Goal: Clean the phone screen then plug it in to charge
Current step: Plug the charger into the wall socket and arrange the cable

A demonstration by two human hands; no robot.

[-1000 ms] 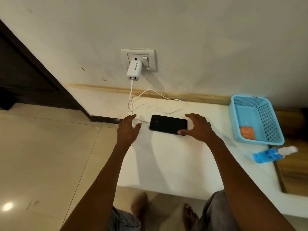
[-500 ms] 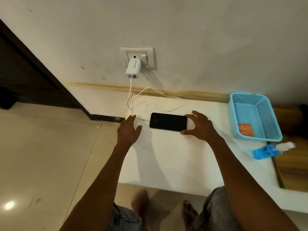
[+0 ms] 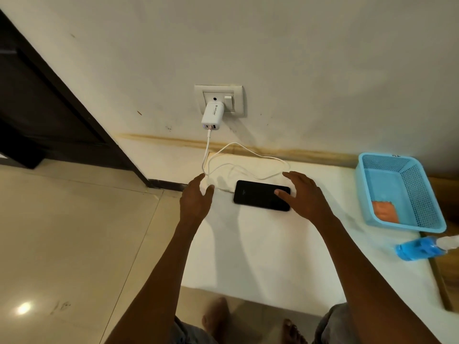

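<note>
Phone (image 3: 260,198) flat on the tabletop (image 3: 260,249), toward its far left end, below the wall socket (image 3: 218,100). Charger (image 3: 212,115) in that socket — cable (image 3: 250,152) down from it, looped on the tabletop behind the phone. Left hand (image 3: 196,199) just left of the phone, right hand (image 3: 304,197) at its right end, thumb on it. Basket (image 3: 432,219) far right — cloth (image 3: 385,211) in its near corner. Bottle (image 3: 419,248) on its side in front of the basket.

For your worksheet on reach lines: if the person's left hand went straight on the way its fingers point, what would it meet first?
Probably the white charging cable, which lies just beyond the left hand; past it stands the wall. From one view, depth is uncertain.
</note>
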